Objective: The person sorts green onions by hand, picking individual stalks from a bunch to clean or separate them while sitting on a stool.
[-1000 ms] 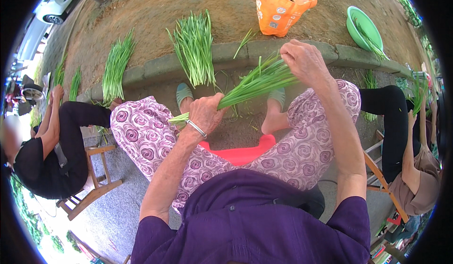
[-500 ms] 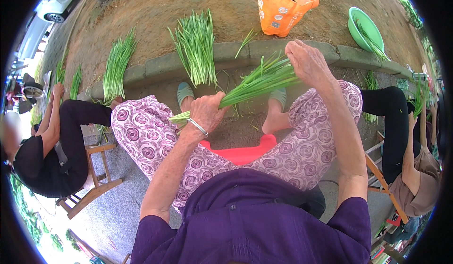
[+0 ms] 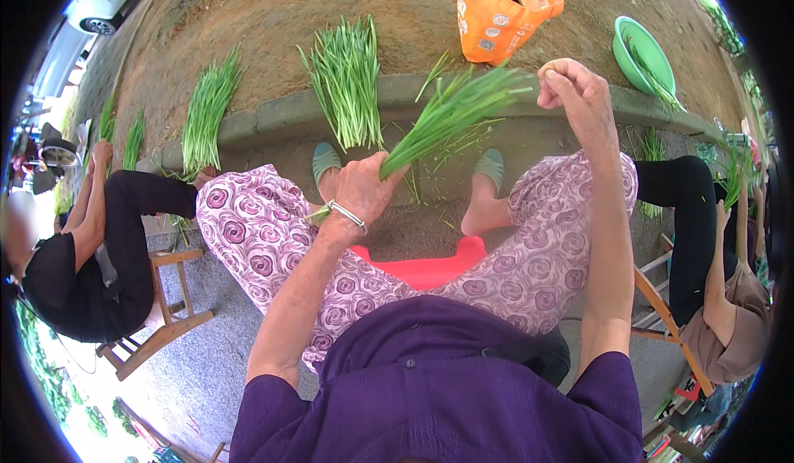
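Note:
My left hand (image 3: 361,188) grips a bunch of long green leaves (image 3: 449,112) near its root end, and the tips fan out up and to the right. A silver bracelet sits on that wrist. My right hand (image 3: 572,93) is raised just right of the leaf tips with its fingers curled and pinched together. I cannot make out anything between those fingers. I sit on a pink stool (image 3: 422,266) with my knees apart, in purple patterned trousers.
Two green leaf bundles (image 3: 346,83) (image 3: 204,112) lie over a concrete curb (image 3: 273,116) ahead. An orange bag (image 3: 503,10) and a green basin (image 3: 649,51) sit on the dirt beyond. Seated people flank me, left (image 3: 83,240) and right (image 3: 719,248), on wooden stools.
My right hand has come off the leaf tips and lifted up and to the right. The bunch in my left hand now points more steeply upward.

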`<act>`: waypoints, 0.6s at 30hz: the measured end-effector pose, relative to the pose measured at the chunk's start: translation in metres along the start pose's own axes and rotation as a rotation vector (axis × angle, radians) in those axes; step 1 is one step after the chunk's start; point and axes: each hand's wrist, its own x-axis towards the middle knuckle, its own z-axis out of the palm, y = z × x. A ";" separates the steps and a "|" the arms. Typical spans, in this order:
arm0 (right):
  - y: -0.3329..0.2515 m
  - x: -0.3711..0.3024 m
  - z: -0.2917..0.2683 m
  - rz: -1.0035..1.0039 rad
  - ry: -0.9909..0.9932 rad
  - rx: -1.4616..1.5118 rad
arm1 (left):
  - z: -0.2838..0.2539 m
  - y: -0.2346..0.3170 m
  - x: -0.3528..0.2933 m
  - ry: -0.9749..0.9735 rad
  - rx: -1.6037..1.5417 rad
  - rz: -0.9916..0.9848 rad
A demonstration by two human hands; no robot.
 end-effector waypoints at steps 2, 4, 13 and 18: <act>0.001 0.000 -0.001 0.044 -0.073 -0.014 | -0.003 0.004 0.001 -0.030 -0.075 -0.040; 0.012 0.001 -0.002 0.064 -0.162 -0.172 | -0.003 0.004 0.002 -0.029 -0.069 -0.035; 0.019 -0.004 0.010 -0.127 0.038 -0.330 | -0.003 0.006 0.001 -0.015 -0.037 -0.046; -0.014 -0.006 0.045 -0.164 0.015 -0.116 | 0.002 0.004 0.000 0.021 0.115 0.004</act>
